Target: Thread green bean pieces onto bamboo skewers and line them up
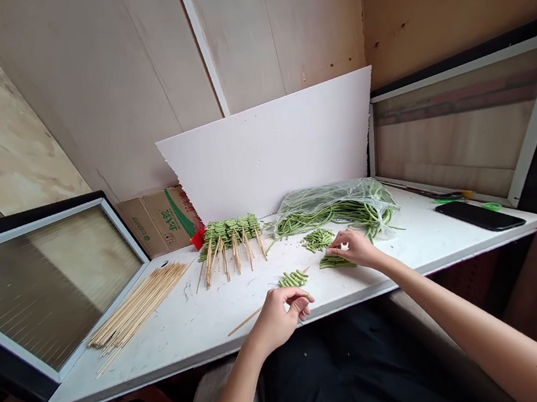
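My left hand (285,311) is closed near the table's front edge, with a short piece of green bean (307,296) at its fingertips. Just beyond it lies a wooden skewer (245,322) with several bean pieces (293,279) in a row across it. My right hand (352,248) reaches down over a small pile of cut green beans (336,262), fingers bent together; what is between them is hidden. Another heap of cut beans (318,240) lies just behind that hand. At the back, long whole beans (334,215) fill a clear plastic bag (380,194).
Finished bean skewers (231,232) are stacked at the back left of the white table (176,328). Loose bare skewers (139,307) lie at the left. A black phone (479,215) rests at the right. Behind stand a cardboard box (155,224) and a white board (272,151).
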